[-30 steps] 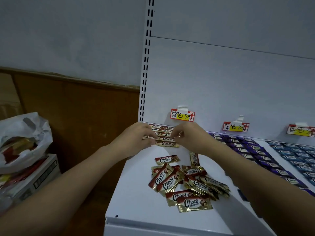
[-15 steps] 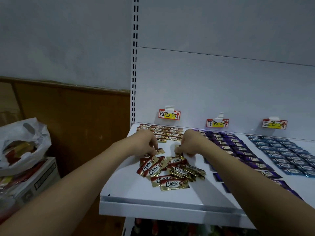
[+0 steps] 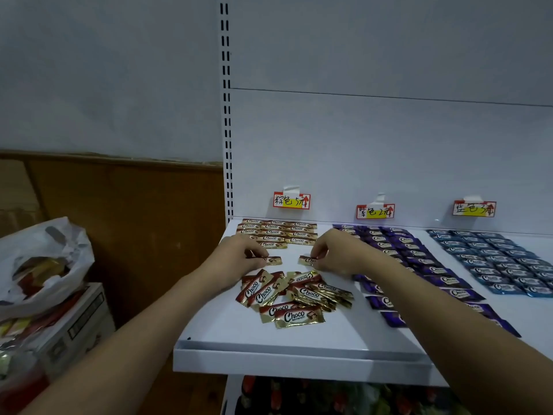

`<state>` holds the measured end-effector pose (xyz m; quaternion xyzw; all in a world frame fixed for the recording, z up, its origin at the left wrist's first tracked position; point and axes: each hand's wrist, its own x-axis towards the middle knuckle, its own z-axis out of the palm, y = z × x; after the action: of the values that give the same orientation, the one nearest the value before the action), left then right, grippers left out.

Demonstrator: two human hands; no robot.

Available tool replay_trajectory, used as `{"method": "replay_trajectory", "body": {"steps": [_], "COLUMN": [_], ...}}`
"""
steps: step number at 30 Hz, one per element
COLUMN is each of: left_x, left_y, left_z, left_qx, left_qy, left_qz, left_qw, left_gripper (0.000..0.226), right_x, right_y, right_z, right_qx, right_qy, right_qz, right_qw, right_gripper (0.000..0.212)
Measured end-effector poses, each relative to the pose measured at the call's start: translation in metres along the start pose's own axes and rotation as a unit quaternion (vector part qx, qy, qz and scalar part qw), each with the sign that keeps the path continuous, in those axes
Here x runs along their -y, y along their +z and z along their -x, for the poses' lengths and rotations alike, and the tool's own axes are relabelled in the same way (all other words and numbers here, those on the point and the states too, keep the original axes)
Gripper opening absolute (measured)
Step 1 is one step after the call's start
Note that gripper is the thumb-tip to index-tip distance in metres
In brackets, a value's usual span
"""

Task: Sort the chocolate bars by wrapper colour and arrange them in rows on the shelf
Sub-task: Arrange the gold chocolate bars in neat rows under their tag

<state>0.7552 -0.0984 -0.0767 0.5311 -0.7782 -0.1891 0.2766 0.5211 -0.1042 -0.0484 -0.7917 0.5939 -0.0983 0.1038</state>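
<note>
2 brown bars (image 3: 270,260) lie crosswise under my hands; left hand (image 3: 239,259) and right hand (image 3: 332,256) fingers each pinch 1, rows (image 3: 276,233) just beyond.

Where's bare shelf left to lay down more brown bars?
Bare shelf runs left of and in front of the loose brown pile, to the front lip. A narrow strip lies between pile and brown rows, where both hands hold bars. Purple rows and blue rows are crowded.
</note>
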Motion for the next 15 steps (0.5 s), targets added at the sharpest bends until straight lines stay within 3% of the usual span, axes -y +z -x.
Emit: {"method": "replay_trajectory", "body": {"steps": [6, 15], "left_x": [0.011, 0.016], "left_y": [0.008, 0.01], "left_z": [0.0, -0.006], "left_qx": [-0.059, -0.083], "left_qy": [-0.005, -0.021], "left_qz": [0.018, -0.021], "left_qw": [0.998, 0.996], "left_gripper": [0.017, 0.021], "right_x": [0.001, 0.008], "right_y": [0.0, 0.01], "right_z": [-0.016, -0.045], "right_qx": [-0.056, -0.064], "right_qy": [-0.029, -0.025], "right_qz": [0.043, 0.091], "right_qw": [0.997, 0.994], "right_gripper": [0.022, 0.025]}}
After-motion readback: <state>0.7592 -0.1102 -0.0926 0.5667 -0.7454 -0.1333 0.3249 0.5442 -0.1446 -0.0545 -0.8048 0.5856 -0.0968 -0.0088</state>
